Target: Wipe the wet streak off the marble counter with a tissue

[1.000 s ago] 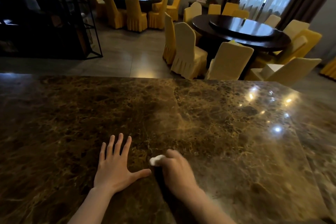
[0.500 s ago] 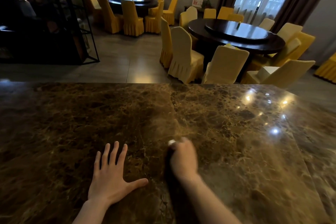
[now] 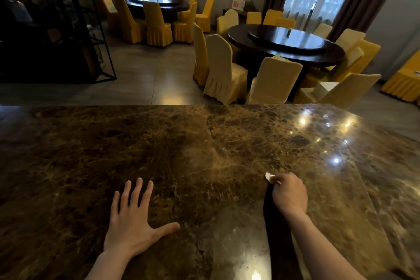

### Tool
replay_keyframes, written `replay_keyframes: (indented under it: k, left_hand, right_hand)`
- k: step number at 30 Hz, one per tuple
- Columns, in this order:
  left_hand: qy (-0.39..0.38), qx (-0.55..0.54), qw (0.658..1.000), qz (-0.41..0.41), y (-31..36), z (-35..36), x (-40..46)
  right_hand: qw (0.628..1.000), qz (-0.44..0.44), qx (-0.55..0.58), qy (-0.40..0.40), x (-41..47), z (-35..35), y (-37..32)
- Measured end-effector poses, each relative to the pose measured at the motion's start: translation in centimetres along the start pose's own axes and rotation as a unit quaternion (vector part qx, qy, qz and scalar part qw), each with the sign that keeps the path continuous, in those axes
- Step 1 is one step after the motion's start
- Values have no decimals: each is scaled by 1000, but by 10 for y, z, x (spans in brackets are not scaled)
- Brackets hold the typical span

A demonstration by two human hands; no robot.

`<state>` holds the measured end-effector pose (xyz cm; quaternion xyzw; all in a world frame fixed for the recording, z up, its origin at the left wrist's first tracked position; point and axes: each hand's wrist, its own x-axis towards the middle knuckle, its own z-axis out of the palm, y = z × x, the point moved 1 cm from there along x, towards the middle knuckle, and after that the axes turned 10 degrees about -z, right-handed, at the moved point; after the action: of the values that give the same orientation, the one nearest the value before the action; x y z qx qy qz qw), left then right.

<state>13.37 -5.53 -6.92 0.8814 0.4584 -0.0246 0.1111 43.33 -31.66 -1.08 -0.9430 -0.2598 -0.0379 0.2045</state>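
A dark brown marble counter (image 3: 79,154) fills the lower half of the view. My right hand (image 3: 289,193) presses down on it, fingers closed around a small white tissue (image 3: 268,176) whose corner sticks out at the knuckles. My left hand (image 3: 130,223) lies flat on the marble to the left, fingers spread and holding nothing. A hazy pale smear (image 3: 229,166) crosses the marble just beyond and left of the tissue.
The counter's far edge (image 3: 159,105) runs across mid-frame. Beyond it lie a tiled floor, a dark round table (image 3: 295,50) ringed by yellow-covered chairs (image 3: 223,70), a second such table at the back, and a black metal shelf frame (image 3: 97,29) on the left.
My right hand has slid the tissue across the marble to the right, away from my left hand. The left hand has stayed flat in place. The camera has shifted slightly.
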Motion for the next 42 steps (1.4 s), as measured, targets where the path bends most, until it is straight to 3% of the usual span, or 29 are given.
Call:
replay_keyframes:
  k: [9,15,18,22,27,28,33,42]
  left_hand:
    - [-4,5,1000,5,1,-5,-4]
    - [-9,12,1000,9,3,-8,-6]
    - [-12,11,1000,8,4,-9,-7]
    - [-13,7,1000,6,3,-10,-8]
    - [-20,7,1000,8,3,-9,-8]
    - [-17,7,1000,8,4,-9,-8]
    - [-2,5,1000,14,6,-12,-11]
    - [2,14,1000,15,6,-12,-11]
  right_hand:
    - [996,-84,-5,-41,-53,2,-29]
    - [970,-115,188,-108,-90,-17,-47]
    - [940,-46,312,-131,-109,-34,-46]
    - [864,31,456,-212,-145,-56,-38]
    - [804,34,473,-359,-200,-59,-20]
    - [805,32,453,-381,-211,-54,-17]
    - [884,-32,249,-395,-256,-7,4]
    - [926,-28,154,-343,-293,70,28]
